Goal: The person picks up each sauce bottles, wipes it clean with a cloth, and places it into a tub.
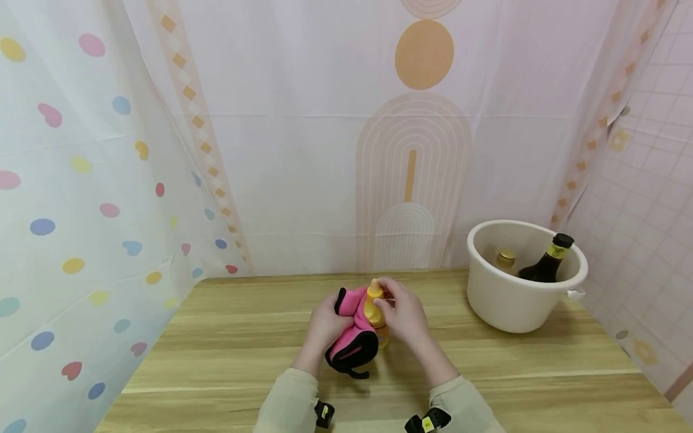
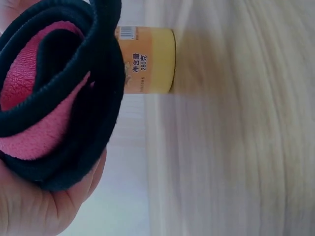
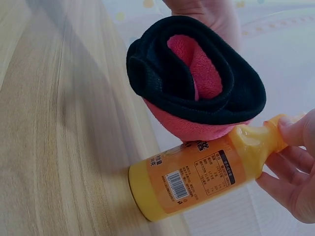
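A small yellow bottle (image 1: pixel 375 314) with an orange label stands on the wooden table (image 1: pixel 227 349). My right hand (image 1: pixel 403 316) grips its neck and upper part, seen as fingers (image 3: pixel 290 172) round the bottle (image 3: pixel 206 177) in the right wrist view. My left hand (image 1: pixel 323 328) holds a pink cloth with black edging (image 1: pixel 353 340), folded into a roll, and presses it against the bottle's side. In the left wrist view the cloth (image 2: pixel 54 98) fills the palm (image 2: pixel 44 206), with the bottle's base (image 2: pixel 150 60) behind it. The cloth (image 3: pixel 197 83) covers part of the bottle.
A cream plastic tub (image 1: pixel 522 276) stands at the back right of the table, holding a dark glass bottle (image 1: pixel 547 261) and a smaller gold-capped bottle (image 1: pixel 506 260). Patterned curtains hang close behind and on the left. Tiled wall lies to the right.
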A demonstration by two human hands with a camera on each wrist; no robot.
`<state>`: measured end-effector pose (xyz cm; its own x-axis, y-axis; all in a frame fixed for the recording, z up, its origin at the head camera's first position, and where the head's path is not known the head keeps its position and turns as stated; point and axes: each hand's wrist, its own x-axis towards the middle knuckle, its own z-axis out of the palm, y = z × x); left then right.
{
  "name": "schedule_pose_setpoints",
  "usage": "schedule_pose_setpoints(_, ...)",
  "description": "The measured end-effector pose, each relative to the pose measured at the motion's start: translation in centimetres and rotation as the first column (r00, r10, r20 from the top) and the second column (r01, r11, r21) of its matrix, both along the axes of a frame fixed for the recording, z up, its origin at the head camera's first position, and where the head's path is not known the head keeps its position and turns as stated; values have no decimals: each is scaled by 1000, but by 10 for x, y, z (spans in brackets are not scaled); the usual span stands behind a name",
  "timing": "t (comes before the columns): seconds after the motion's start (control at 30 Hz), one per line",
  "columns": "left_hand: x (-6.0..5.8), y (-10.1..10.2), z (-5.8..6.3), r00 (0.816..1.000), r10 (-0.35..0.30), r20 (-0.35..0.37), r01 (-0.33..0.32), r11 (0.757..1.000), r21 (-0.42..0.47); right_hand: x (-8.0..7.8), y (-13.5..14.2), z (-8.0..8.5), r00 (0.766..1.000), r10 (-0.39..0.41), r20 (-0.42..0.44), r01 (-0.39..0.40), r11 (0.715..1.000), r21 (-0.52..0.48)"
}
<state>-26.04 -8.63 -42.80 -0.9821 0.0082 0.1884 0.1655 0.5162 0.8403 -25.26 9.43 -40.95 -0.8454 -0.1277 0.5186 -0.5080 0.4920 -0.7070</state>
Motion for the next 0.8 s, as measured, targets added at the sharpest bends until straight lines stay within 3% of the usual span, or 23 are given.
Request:
schedule_pose_setpoints(0.23, -3, 0, -1, 999, -4, 39, 4, 1000, -6, -1, 0, -1, 1000, -3, -3, 3, 1000, 3)
schedule_pose_setpoints(0.47, -5, 1, -8, 995, -26, 93, 33, 997, -74, -2, 1, -1, 1000, 10, -4, -10, 1000, 0)
schedule_pose_setpoints(0.67, -7, 1, -12, 995, -58, 83, 71, 985, -155, -3, 1, -2, 1000, 9, -4, -9, 1000, 3)
schedule_pose_setpoints(0.8, -8, -1, -15, 992, -82, 93, 95, 983, -155, -3, 1, -2, 1000, 10, -2, -10, 1000, 5)
